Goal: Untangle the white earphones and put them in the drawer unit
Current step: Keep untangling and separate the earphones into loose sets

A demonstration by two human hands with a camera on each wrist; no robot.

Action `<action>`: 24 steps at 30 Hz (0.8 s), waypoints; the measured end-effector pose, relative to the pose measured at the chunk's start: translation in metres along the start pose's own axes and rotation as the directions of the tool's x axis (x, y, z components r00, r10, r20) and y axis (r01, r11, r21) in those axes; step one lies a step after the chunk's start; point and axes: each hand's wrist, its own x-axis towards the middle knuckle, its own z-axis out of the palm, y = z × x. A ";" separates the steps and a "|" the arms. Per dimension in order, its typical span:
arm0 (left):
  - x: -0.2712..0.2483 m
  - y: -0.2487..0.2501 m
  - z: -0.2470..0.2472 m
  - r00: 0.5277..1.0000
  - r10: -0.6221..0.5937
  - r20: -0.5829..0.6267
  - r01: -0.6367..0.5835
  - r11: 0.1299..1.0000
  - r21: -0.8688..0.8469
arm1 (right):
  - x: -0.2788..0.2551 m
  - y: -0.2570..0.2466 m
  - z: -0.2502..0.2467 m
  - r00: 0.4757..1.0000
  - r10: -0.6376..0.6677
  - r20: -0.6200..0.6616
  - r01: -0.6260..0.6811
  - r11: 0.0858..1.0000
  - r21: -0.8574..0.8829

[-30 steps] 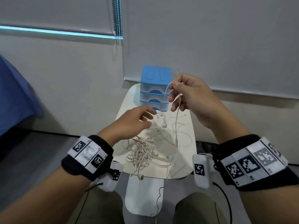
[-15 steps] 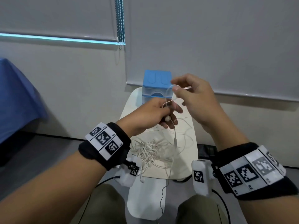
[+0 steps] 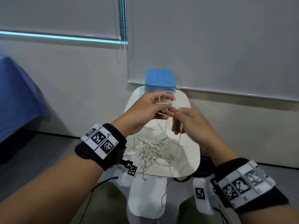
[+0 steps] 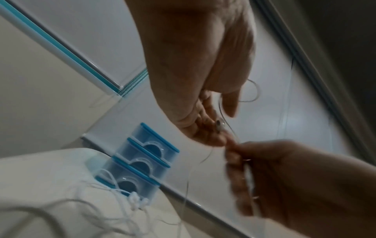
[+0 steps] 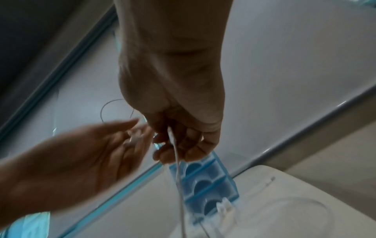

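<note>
Head view: high, looks forward and down over both forearms onto hands (image 3: pixel 163 110), white surface (image 3: pixel 186 143) and blue drawers (image 3: pixel 160 81) by wall; mid-range, wide.
Left wrist view: under left wrist, close, looks up along left palm (image 4: pixel 199 64), tilted; drawers (image 4: pixel 142 161) low in frame.
Right wrist view: under right wrist, close, looks along right palm (image 5: pixel 173 96), tilted opposite way.
Shared by all three: both hands with cord, drawers, surface edge.
</note>
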 end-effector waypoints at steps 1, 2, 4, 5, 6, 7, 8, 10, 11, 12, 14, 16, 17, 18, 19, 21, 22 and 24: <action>-0.003 -0.003 -0.008 0.999 0.005 0.037 -0.008 0.995 0.100 | 0.004 -0.006 -0.007 0.999 0.020 -0.036 -0.017 0.996 0.084; -0.007 -0.007 -0.017 0.996 -0.020 0.088 -0.002 0.972 0.235 | 0.007 -0.013 -0.016 0.996 0.034 -0.088 -0.021 0.988 0.150; -0.014 -0.017 -0.029 0.962 -0.188 0.198 0.043 0.820 0.570 | 0.013 -0.030 -0.032 0.983 0.035 -0.180 0.007 0.973 0.230; -0.016 -0.022 -0.031 0.926 -0.293 0.237 0.037 0.696 0.717 | 0.015 -0.038 -0.039 0.978 0.023 -0.206 0.032 0.965 0.262; -0.018 -0.029 -0.031 0.888 -0.383 0.254 0.020 0.584 0.812 | 0.016 -0.047 -0.044 0.975 0.006 -0.221 0.061 0.953 0.296; -0.018 -0.037 -0.030 0.860 -0.442 0.254 0.008 0.510 0.860 | 0.016 -0.056 -0.049 0.973 -0.016 -0.231 0.093 0.942 0.323; -0.017 -0.044 -0.029 0.851 -0.466 0.244 0.005 0.472 0.882 | 0.016 -0.064 -0.053 0.970 -0.044 -0.237 0.125 0.933 0.337; -0.012 -0.055 -0.030 0.870 -0.453 0.196 0.050 0.476 0.878 | 0.012 -0.079 -0.058 0.964 -0.104 -0.244 0.182 0.929 0.323; -0.009 -0.059 -0.030 0.888 -0.429 0.166 0.082 0.503 0.861 | 0.010 -0.086 -0.061 0.961 -0.127 -0.247 0.201 0.932 0.302; -0.005 -0.062 -0.031 0.909 -0.394 0.136 0.097 0.518 0.850 | 0.008 -0.092 -0.063 0.958 -0.144 -0.248 0.213 0.937 0.278; 0.003 -0.065 -0.033 0.953 -0.290 0.086 0.077 0.506 0.859 | 0.008 -0.100 -0.069 0.954 -0.162 -0.253 0.223 0.945 0.237; 0.010 -0.065 -0.032 0.979 -0.202 0.033 0.076 0.510 0.857 | 0.010 -0.105 -0.073 0.951 -0.170 -0.258 0.223 0.955 0.195; 0.013 -0.066 -0.032 0.982 -0.188 0.014 0.089 0.527 0.845 | 0.011 -0.105 -0.074 0.953 -0.171 -0.252 0.218 0.960 0.174; 0.016 -0.066 -0.032 0.982 -0.189 0.005 0.100 0.542 0.835 | 0.012 -0.105 -0.075 0.955 -0.173 -0.242 0.212 0.966 0.150; 0.018 -0.064 -0.032 0.979 -0.205 0.005 0.110 0.547 0.830 | 0.013 -0.104 -0.074 0.957 -0.177 -0.228 0.208 0.971 0.119; 0.018 -0.057 -0.033 0.967 -0.252 0.032 0.116 0.552 0.825 | 0.012 -0.105 -0.073 0.960 -0.201 -0.195 0.209 0.978 0.018; 0.018 -0.051 -0.034 0.960 -0.275 0.051 0.115 0.554 0.824 | 0.009 -0.106 -0.074 0.958 -0.226 -0.178 0.219 0.974 -0.057; 0.015 -0.032 -0.037 0.966 -0.244 0.082 0.081 0.592 0.802 | 0.002 -0.113 -0.076 0.950 -0.288 -0.124 0.263 0.947 -0.187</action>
